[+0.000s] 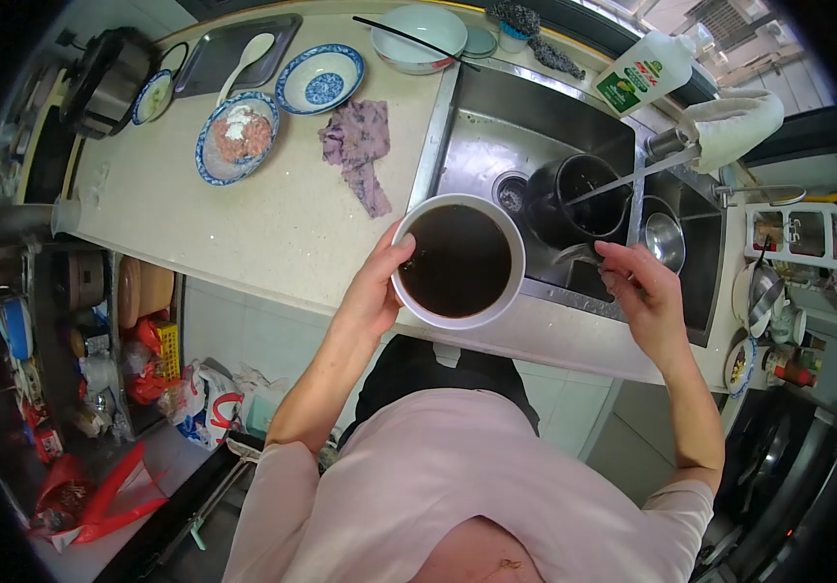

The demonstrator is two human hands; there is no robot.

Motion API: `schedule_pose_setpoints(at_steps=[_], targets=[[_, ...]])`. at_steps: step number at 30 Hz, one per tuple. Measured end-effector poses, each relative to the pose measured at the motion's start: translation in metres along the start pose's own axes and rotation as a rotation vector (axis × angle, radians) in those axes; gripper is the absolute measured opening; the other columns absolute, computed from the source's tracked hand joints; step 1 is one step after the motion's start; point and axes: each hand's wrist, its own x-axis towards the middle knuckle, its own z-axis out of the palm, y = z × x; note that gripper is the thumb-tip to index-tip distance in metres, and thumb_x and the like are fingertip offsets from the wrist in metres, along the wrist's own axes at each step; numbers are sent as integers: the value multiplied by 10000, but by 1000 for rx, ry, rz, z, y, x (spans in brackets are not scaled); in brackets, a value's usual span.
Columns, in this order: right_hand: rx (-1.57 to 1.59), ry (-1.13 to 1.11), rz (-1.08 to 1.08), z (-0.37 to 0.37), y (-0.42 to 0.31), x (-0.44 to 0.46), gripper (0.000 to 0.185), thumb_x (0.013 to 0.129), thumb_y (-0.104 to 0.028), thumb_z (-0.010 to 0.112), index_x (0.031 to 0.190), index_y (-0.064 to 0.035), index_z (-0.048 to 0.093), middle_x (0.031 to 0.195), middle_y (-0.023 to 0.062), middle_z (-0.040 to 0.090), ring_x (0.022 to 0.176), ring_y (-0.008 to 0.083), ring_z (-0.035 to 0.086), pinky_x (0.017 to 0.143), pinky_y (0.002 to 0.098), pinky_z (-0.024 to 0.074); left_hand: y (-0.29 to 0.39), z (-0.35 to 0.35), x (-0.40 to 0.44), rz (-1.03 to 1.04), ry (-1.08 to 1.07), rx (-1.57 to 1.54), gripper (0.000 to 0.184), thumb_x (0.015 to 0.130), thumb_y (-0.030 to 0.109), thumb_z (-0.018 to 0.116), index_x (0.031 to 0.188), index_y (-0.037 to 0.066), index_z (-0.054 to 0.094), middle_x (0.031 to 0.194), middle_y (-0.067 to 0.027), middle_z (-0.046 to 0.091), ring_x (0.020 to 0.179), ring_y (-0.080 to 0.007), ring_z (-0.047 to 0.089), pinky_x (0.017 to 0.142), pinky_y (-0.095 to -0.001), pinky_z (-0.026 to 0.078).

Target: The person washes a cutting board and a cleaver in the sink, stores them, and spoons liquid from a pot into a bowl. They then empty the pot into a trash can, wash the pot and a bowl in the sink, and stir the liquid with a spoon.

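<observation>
My left hand (377,277) grips the rim and side of a white bowl (520,257) of dark brown liquid, held above the counter's front edge beside the sink. Its thumb lies over the rim. My right hand (640,287) is closed, fingertips pinching a grey, spoon-like utensil (579,254) over the sink's front edge; its exact kind is unclear. Just beyond it, a dark pot (547,209) sits tilted in the sink (482,136). A thin, pale stream, apparently water, reaches the pot from the cloth-covered tap (671,144).
Left on the counter (244,209) are a blue-rimmed bowl of minced meat (244,136), a patterned bowl (319,80) and a purple cloth (358,141). Behind the sink stand a white bowl with a black chopstick (418,39) and a detergent bottle (647,73). A metal bowl (664,241) sits in the right basin.
</observation>
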Motion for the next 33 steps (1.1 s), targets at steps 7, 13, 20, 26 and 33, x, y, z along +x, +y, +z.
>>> schedule_pose_setpoints(at_steps=[7, 13, 20, 26, 33], targets=[[137, 57, 303, -4, 12, -2, 116, 825, 28, 515, 935, -11, 514, 758, 39, 550, 604, 108, 558, 522, 237, 448, -2, 2, 6, 15, 32, -16, 514, 887, 302, 497, 1321, 59, 364, 1255, -81, 474, 1175, -181, 433, 984, -309, 348], [796, -125, 721, 5, 36, -9, 141, 818, 25, 479, 918, 3, 577, 784, 87, 585, 586, 165, 610, 475, 265, 515, 1, 0, 10, 39, 75, -12, 504, 892, 298, 493, 1314, 50, 373, 1256, -80, 474, 1174, -183, 433, 986, -305, 347], [1132, -166, 601, 14, 38, -15, 277, 844, 25, 475, 1111, 42, 548, 902, 144, 586, 741, 219, 625, 575, 297, 522, 2, -4, 13, 22, 78, -28, 494, 896, 289, 492, 1312, 50, 371, 1268, -86, 463, 1185, -188, 424, 997, -314, 338], [423, -20, 235, 16, 28, -18, 220, 849, -44, 555, 1063, 3, 569, 866, 72, 563, 723, 159, 611, 559, 242, 487, 4, -1, 12, 22, 90, -3, 499, 899, 294, 490, 1318, 55, 362, 1273, -85, 457, 1187, -188, 423, 994, -312, 342], [-532, 133, -358, 14, 42, -7, 138, 802, -13, 606, 938, -37, 595, 689, 48, 549, 602, 98, 548, 505, 242, 430, 0, 0, 13, 26, 82, -20, 479, 900, 273, 482, 1314, 61, 369, 1255, -71, 472, 1161, -169, 444, 965, -299, 371]])
